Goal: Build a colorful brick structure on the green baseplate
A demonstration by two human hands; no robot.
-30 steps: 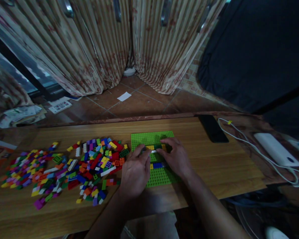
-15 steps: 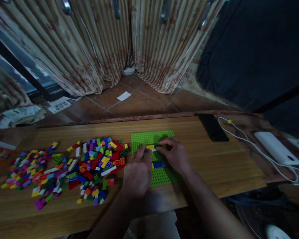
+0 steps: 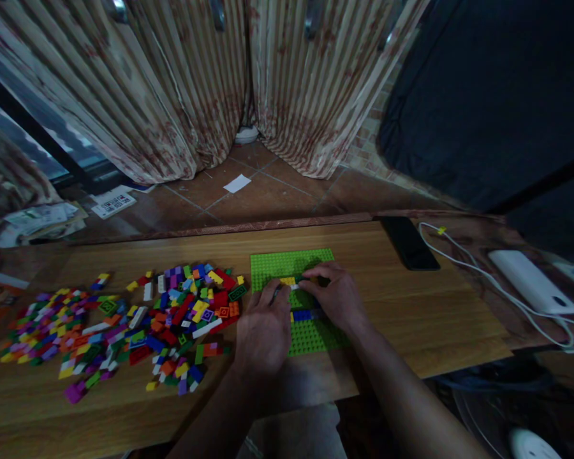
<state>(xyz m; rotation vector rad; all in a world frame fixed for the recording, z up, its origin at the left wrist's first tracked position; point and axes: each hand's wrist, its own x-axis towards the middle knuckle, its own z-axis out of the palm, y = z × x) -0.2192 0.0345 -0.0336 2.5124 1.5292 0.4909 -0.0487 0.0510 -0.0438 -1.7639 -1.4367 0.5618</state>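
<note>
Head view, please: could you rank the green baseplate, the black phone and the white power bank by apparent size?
1. green baseplate
2. white power bank and black phone: alike, too close to rank.

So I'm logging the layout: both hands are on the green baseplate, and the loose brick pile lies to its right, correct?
Not quite. In the head view both hands, left and right, are on the green baseplate, but the brick pile lies to its left. To its right is bare table, then a phone.
</note>
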